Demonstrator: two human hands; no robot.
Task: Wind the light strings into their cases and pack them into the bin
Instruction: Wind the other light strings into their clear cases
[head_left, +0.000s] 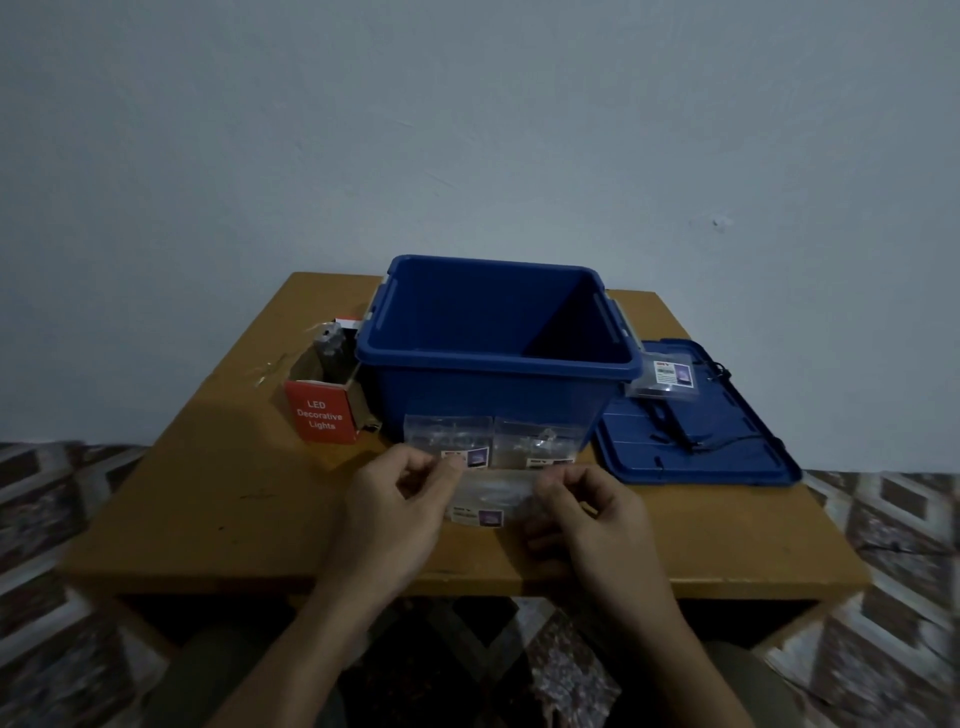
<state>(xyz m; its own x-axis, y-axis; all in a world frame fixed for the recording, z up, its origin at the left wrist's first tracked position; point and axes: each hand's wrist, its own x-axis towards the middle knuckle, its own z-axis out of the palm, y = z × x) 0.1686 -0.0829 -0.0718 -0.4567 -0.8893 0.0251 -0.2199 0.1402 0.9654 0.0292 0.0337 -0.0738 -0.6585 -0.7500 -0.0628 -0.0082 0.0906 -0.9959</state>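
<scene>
Dim, bluish indoor light; wall (467, 130) grey, unevenly lit, darker toward corners; deep shadow inside bin (493, 395), blacker under table (208, 493); picture soft, grainy throughout; patterned floor (893, 545) smeared, stretched at wide-angle edges; faint sheen on table left of bin.

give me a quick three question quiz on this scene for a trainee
1. True or false: the lid sits closed on the blue bin.
2. The red box stands: A) left of the bin B) inside it C) on the lid
3. Fill in: the left hand and right hand both pinch a clear ____.
Key: 1 false, lid lies right of the bin; 2 A; 3 pouch
</scene>
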